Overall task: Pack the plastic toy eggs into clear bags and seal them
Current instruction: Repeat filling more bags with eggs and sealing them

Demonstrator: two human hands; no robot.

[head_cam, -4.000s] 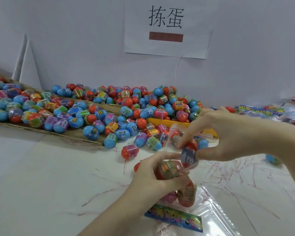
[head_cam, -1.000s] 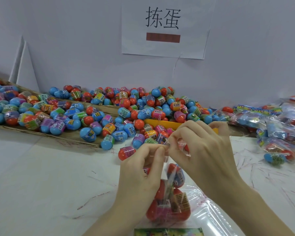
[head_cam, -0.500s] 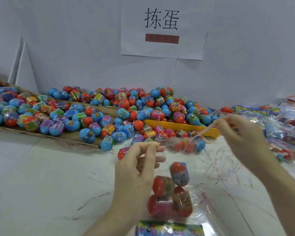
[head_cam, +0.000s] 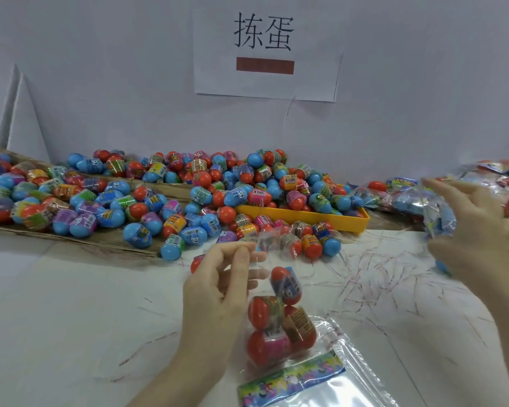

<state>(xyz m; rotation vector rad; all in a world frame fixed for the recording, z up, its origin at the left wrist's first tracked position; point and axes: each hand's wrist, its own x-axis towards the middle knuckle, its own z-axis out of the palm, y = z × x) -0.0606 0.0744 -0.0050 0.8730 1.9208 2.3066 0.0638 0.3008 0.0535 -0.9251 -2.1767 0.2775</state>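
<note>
Our left hand [head_cam: 224,289] pinches the top of the bag [head_cam: 279,315] of eggs [head_cam: 272,333] above the desk [head_cam: 71,318], keeping it upright for sealing, while our right hand [head_cam: 476,230] hangs open beside it.

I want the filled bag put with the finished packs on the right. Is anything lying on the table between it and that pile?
Nothing solid. Between the filled bag, pinched by the left hand, and the finished packs lie only thin strips on the table. The right hand hovers there.

Both forearms bare, no sleeves, rings or watch in view
</note>
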